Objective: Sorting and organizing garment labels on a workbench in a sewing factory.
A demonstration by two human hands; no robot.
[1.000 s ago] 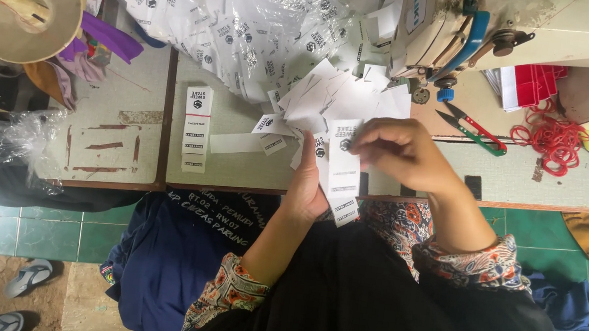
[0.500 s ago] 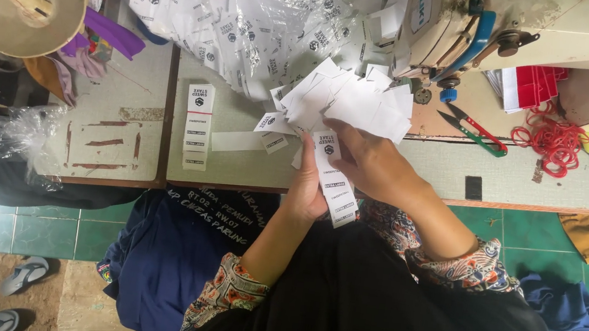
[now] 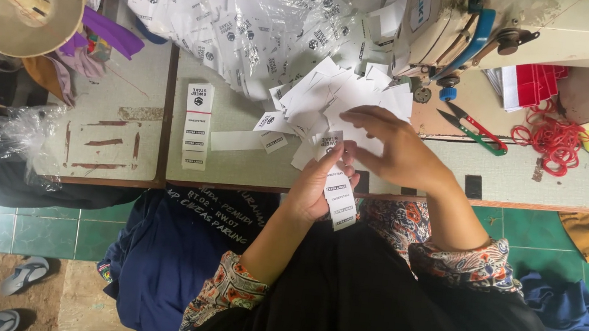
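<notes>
From the head camera, looking straight down, the left hand [image 3: 318,187] is closed around a strip of white fabric labels [image 3: 338,197] that hangs down over the near edge of the bench [image 3: 235,162]. The right hand [image 3: 394,148] lies palm down with fingers loosely curled on a loose heap of white labels [image 3: 332,99], its fingertips touching the top ones; whether it pinches a single label cannot be told. The heap sits just in front of the sewing machine [image 3: 462,21]. To the left of the hands, a second label strip [image 3: 196,127] lies flat on the bench. Behind it, a clear plastic bag of labels [image 3: 230,15] spills open. Red-handled snips [image 3: 473,129] and red thread [image 3: 556,138] lie to the right.
</notes>
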